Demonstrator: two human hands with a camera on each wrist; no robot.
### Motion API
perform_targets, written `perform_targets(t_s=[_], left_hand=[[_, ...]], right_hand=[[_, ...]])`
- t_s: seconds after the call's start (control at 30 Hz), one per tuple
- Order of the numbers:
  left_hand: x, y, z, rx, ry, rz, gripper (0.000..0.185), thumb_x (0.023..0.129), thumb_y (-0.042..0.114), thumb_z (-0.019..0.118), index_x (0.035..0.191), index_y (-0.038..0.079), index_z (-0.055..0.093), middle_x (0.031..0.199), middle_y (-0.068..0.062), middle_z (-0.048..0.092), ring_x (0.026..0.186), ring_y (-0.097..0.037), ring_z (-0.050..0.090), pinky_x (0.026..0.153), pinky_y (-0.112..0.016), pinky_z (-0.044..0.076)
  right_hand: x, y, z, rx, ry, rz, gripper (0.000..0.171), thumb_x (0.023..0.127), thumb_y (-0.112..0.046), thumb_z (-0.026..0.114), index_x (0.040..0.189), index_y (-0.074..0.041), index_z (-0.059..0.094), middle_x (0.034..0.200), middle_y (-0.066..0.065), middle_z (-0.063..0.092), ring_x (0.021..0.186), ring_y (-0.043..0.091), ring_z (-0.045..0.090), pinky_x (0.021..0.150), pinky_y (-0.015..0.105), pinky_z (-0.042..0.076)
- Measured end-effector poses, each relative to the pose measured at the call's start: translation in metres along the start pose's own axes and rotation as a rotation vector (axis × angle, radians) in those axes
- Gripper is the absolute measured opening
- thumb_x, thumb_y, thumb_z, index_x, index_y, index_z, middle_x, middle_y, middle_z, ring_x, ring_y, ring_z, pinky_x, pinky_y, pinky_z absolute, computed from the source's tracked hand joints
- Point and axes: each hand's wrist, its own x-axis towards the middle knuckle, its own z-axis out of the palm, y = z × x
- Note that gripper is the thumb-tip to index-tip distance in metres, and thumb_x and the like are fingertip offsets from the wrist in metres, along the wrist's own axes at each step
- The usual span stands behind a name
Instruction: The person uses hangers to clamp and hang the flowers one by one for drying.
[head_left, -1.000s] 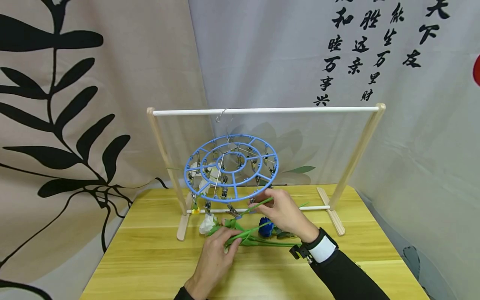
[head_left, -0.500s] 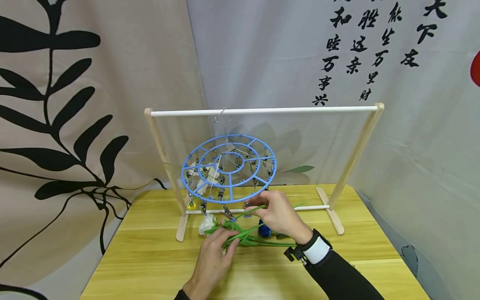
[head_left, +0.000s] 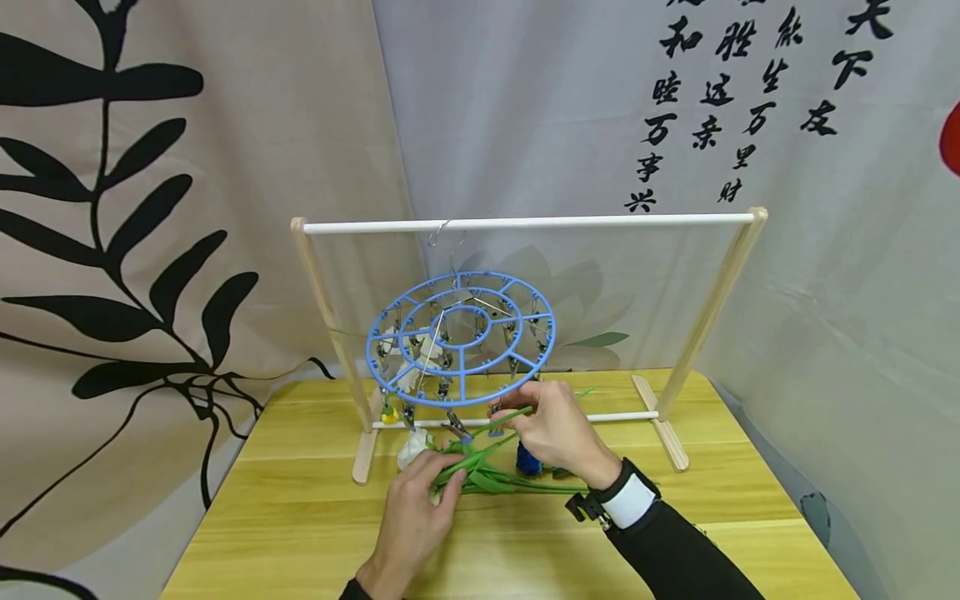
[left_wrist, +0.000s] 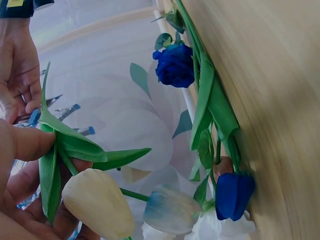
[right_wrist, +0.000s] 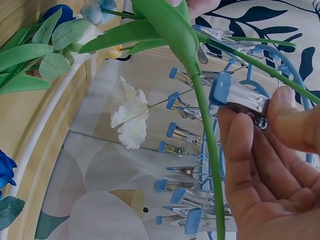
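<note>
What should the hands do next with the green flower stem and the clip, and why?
Probably slide the green stem into the clip and let it close. The right hand pinches that clip on the blue round hanger, the left hand holds the stem beside it, and the stem lies across the clip, seemingly not gripped yet.

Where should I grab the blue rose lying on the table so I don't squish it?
Probably by its green stem, not the blue rose head itself. The stem lies flat on the table, stretching right, so come from above on the right and pinch it.
</note>
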Motion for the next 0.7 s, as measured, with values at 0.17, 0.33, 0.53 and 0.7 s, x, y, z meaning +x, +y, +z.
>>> perform_targets(t_s=[0.17,0.33,0.53,0.7], left_hand=[[0.0009,0.0003,-0.0007,-0.012,0.007,0.010,0.024,0.097,0.003,0.093,0.118,0.014,0.088,0.110,0.002,0.085,0.097,-0.009,0.080,0.084,-0.027,0.069],[0.0009,0.0011,-0.0008,-0.004,0.021,0.019,0.024,0.096,0.003,0.093,0.118,0.013,0.088,0.110,0.000,0.085,0.098,-0.011,0.082,0.085,-0.028,0.070],[0.0024,0.0024,-0.0013,-0.007,0.036,0.014,0.023,0.097,0.003,0.093,0.118,0.012,0.088,0.110,0.000,0.085,0.099,-0.011,0.082,0.087,-0.032,0.071],[0.0034,0.0037,-0.0016,-0.015,0.043,0.013,0.023,0.097,0.002,0.093,0.117,0.011,0.088,0.109,0.000,0.085,0.098,-0.012,0.082,0.086,-0.032,0.071]], right_hand=[[0.0010,0.0015,0.0000,0.001,0.017,-0.015,0.030,0.100,0.013,0.071,0.113,-0.006,0.090,0.104,0.002,0.092,0.082,0.010,0.084,0.050,0.019,0.036],[0.0018,0.0034,0.0003,0.003,0.034,-0.024,0.036,0.098,0.016,0.068,0.108,-0.009,0.091,0.103,0.000,0.092,0.081,0.017,0.085,0.051,0.018,0.038],[0.0022,0.0021,-0.0007,-0.013,0.039,-0.020,0.043,0.095,0.019,0.064,0.105,-0.012,0.092,0.102,-0.001,0.092,0.068,0.019,0.078,0.050,0.018,0.027],[0.0017,0.0010,-0.0009,-0.018,0.027,-0.010,0.045,0.095,0.019,0.061,0.106,-0.012,0.092,0.103,-0.001,0.092,0.067,0.007,0.073,0.050,0.018,0.026]])
